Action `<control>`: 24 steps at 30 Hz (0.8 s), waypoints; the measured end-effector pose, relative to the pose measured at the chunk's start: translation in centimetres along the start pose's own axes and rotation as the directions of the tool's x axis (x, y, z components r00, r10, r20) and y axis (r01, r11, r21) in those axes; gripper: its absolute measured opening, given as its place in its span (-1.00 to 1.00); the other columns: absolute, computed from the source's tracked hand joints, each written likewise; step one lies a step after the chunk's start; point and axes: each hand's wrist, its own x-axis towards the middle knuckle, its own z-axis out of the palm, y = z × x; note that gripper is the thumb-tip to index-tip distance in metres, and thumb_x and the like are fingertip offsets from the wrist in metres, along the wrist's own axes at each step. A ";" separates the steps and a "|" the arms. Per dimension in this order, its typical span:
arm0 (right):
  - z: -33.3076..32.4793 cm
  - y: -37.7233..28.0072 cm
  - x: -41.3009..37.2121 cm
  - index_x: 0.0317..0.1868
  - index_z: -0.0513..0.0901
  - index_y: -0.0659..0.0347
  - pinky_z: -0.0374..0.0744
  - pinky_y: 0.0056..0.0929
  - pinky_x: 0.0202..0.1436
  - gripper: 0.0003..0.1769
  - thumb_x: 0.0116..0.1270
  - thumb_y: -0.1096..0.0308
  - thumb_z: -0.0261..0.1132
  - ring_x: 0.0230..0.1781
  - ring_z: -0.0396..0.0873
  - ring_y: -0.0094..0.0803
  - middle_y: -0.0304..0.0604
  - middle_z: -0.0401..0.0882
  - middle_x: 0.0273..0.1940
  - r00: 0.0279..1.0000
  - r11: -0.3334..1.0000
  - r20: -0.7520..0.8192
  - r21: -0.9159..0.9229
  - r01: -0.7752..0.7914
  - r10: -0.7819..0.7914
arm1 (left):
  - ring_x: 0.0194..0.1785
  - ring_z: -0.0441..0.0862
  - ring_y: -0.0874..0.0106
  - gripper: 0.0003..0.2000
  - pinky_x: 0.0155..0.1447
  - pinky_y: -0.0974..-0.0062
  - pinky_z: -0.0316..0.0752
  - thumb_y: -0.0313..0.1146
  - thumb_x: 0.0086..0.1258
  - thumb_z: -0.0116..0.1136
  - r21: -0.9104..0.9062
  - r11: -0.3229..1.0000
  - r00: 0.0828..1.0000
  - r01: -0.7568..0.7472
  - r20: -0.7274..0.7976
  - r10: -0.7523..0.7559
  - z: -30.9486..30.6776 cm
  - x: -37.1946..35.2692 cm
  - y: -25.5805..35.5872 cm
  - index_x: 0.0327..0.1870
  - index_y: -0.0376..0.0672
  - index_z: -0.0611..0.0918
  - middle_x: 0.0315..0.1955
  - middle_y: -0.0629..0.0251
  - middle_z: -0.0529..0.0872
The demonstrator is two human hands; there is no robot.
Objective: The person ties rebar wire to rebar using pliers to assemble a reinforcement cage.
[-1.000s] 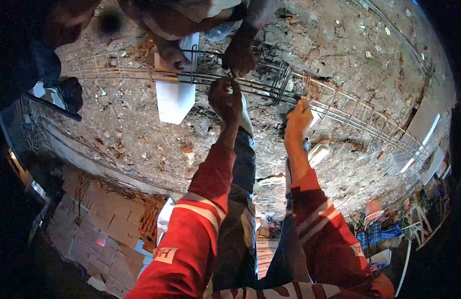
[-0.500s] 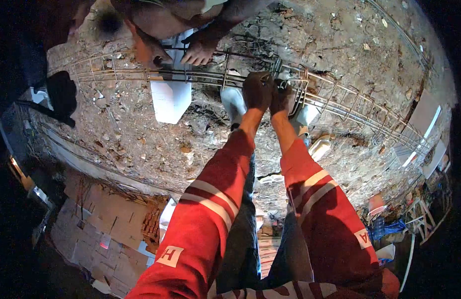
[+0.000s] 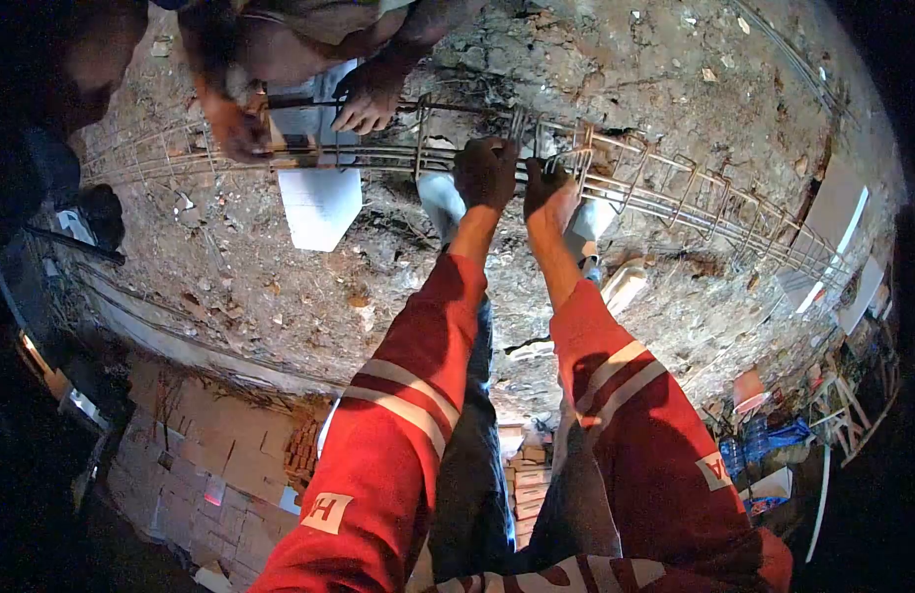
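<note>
A long steel rebar cage (image 3: pixel 675 203) of lengthwise bars and square stirrups stretches across the view above the ground. My left hand (image 3: pixel 485 173) is closed at the cage's middle, by a few stirrups (image 3: pixel 518 127) bunched together. Close on its right, my right hand (image 3: pixel 550 190) has its fingers bent over the lower bars, beside another cluster of stirrups (image 3: pixel 582 148). My fingertips are partly hidden. Farther left, a co-worker's hand (image 3: pixel 371 97) is on the cage, and the same person's other hand (image 3: pixel 238 130) is at the bars, blurred.
A white board-like piece (image 3: pixel 319 208) lies below the cage near the co-worker. My feet, in pale footwear (image 3: pixel 441 203), stand under the bars on rough, littered soil (image 3: pixel 398 287). Stacked bricks (image 3: pixel 301 450) are at lower left; a blue plastic item (image 3: pixel 774 437) and scraps lie lower right.
My hands have moved slightly left and farther apart, the right one lower. The bunched stirrups have shifted left. The co-worker's hands have moved left along the cage.
</note>
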 end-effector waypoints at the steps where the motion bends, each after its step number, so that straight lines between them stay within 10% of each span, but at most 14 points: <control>1: -0.6 -0.3 0.0 -0.15 0.64 0.43 0.54 -0.12 -0.17 -0.57 0.23 0.15 0.39 -0.24 0.66 -0.05 0.13 0.69 -0.31 1.000 1.000 -0.002 -0.002 -0.001 0.001 | -0.18 0.68 0.07 -0.74 -0.10 0.15 0.54 -0.12 0.13 0.32 -0.001 1.000 1.000 0.000 0.003 0.000 0.2 -0.4 -0.2 -0.33 -0.13 0.75 -0.30 0.04 0.72; 3: -1.7 -0.5 -0.1 -0.10 0.68 0.33 0.48 -0.07 -0.28 -0.70 0.29 0.26 0.28 -0.37 0.61 -0.03 0.12 0.58 -0.49 0.999 0.994 0.035 -0.113 0.008 -0.004 | -0.28 0.66 0.07 -0.71 -0.16 0.24 0.53 -0.09 0.20 0.32 0.180 0.964 0.927 -0.194 -0.289 0.240 0.2 -1.2 -0.4 -0.30 -0.15 0.72 -0.40 0.05 0.70; 7: -8.6 -3.1 1.3 -0.20 0.65 0.40 0.39 -0.13 -0.48 -0.53 0.42 0.10 0.03 -0.59 0.46 -0.22 0.01 0.46 -0.60 0.977 0.996 0.203 0.045 -0.080 0.069 | -0.36 0.61 0.21 -0.77 -0.23 0.34 0.51 -0.16 0.25 0.31 -0.030 0.998 0.935 -0.047 -0.354 0.033 0.7 -3.3 -1.8 -0.31 -0.15 0.69 -0.43 0.19 0.67; 10: -15.7 -4.4 4.3 -0.09 0.73 0.21 0.20 -0.35 -0.59 -0.70 0.36 0.30 0.12 -0.65 0.24 -0.53 -0.24 0.31 -0.65 0.998 0.980 0.031 -0.193 -0.053 0.060 | -0.36 0.61 0.24 -0.77 -0.24 0.36 0.50 -0.16 0.26 0.30 -0.289 0.954 0.910 0.079 -0.370 -0.187 2.1 -5.3 -4.6 -0.30 -0.15 0.67 -0.43 0.23 0.66; 13: -22.1 -5.9 7.8 -0.29 0.68 0.37 0.28 -0.24 -0.54 -0.55 0.38 0.08 0.14 -0.63 0.30 -0.40 -0.09 0.41 -0.66 0.981 0.988 0.135 -0.052 0.144 -0.136 | -0.35 0.60 0.28 -0.77 -0.25 0.37 0.50 -0.16 0.28 0.28 -0.735 0.650 0.863 0.193 -0.188 -0.469 3.0 -4.8 -6.2 -0.29 -0.15 0.65 -0.43 0.27 0.65; 15: -23.6 -4.4 12.4 -0.28 0.69 0.31 0.36 -0.19 -0.49 -0.65 0.34 0.15 0.17 -0.60 0.46 -0.30 -0.01 0.51 -0.62 0.965 0.920 0.165 -0.304 0.246 -0.204 | -0.35 0.60 0.30 -0.77 -0.26 0.38 0.50 -0.16 0.28 0.27 -0.906 0.327 0.811 0.269 0.030 -0.584 3.3 -3.9 -6.2 -0.28 -0.15 0.64 -0.42 0.29 0.64; 18: -22.9 0.4 18.5 -0.17 0.70 0.16 0.51 -0.15 -0.38 -0.76 0.28 0.25 0.20 -0.45 0.65 -0.13 0.07 0.65 -0.46 0.861 0.699 0.274 -0.504 0.508 -0.428 | -0.34 0.59 0.33 -0.77 -0.27 0.40 0.50 -0.16 0.29 0.26 -0.936 0.138 0.758 0.324 0.169 -0.630 3.3 -3.8 -5.8 -0.27 -0.15 0.62 -0.42 0.33 0.63; 20: -22.7 4.7 22.4 -0.09 0.68 0.01 0.61 -0.06 -0.23 -0.74 0.20 0.30 0.23 -0.27 0.68 0.03 0.10 0.68 -0.31 0.744 0.259 0.599 -0.699 0.666 -0.297 | -0.34 0.58 0.44 -0.78 -0.28 0.48 0.49 -0.18 0.35 0.23 -0.963 0.162 0.827 0.215 0.091 -0.555 4.6 -4.0 -7.1 -0.23 -0.14 0.60 -0.42 0.43 0.58; 24: -21.9 6.8 26.1 0.03 0.64 -0.09 0.61 -0.03 -0.17 -0.62 0.16 0.35 0.25 -0.26 0.66 0.05 0.09 0.68 -0.28 0.681 0.143 0.717 -0.666 0.732 -0.150 | -0.32 0.60 0.42 -0.75 -0.20 0.48 0.53 -0.19 0.29 0.30 -0.973 0.159 0.860 0.165 0.063 -0.506 5.1 -4.3 -8.2 -0.21 -0.18 0.62 -0.37 0.37 0.65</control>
